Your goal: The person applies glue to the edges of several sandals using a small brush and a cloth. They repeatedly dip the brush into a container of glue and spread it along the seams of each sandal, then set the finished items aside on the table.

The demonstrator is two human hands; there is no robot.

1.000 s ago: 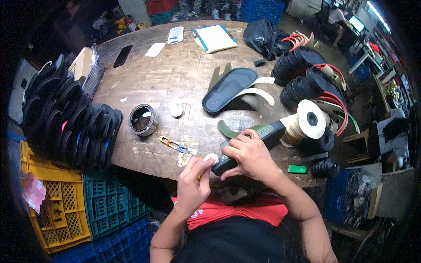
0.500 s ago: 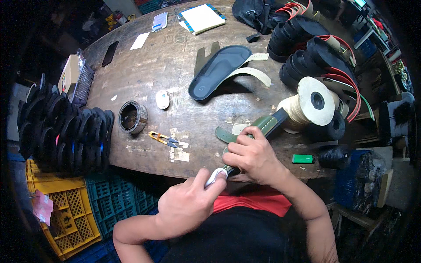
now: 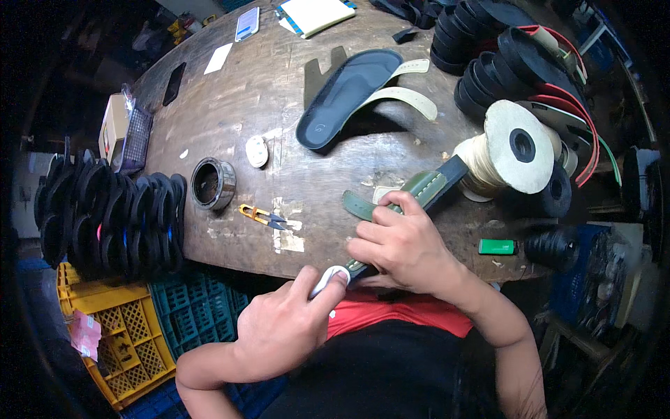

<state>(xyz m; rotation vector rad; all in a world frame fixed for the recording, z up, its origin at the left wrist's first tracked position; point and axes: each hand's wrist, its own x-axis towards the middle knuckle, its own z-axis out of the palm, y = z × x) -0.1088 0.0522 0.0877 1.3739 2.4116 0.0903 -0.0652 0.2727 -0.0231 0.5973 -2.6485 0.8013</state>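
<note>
My right hand (image 3: 412, 248) is wrapped round a dark-soled sandal with a green strap (image 3: 427, 187), stitched in pale thread. The sandal slants from my lap over the table's near edge, and a loose green strap end (image 3: 361, 207) sticks out beside my fingers. In my left hand (image 3: 283, 318) is a white rounded object (image 3: 328, 281), its kind unclear, with my thumb over it. It meets the sandal's near end, where my hands partly hide the contact. Beyond them lies a dark footbed with unfastened pale straps (image 3: 352, 94).
On the wooden table (image 3: 244, 241) are yellow-handled thread snips (image 3: 262, 216), a round tin (image 3: 213, 184), a white disc (image 3: 257, 151), a green lighter (image 3: 496, 246) and a thread spool (image 3: 520, 146). Stacked black soles (image 3: 112, 209) stand left; rolled black soles (image 3: 488, 77) lie far right.
My left hand has drawn slightly left with the white object, leaving more of the sandal's near end showing. My right hand keeps its grip. The whole view has shifted a little.
</note>
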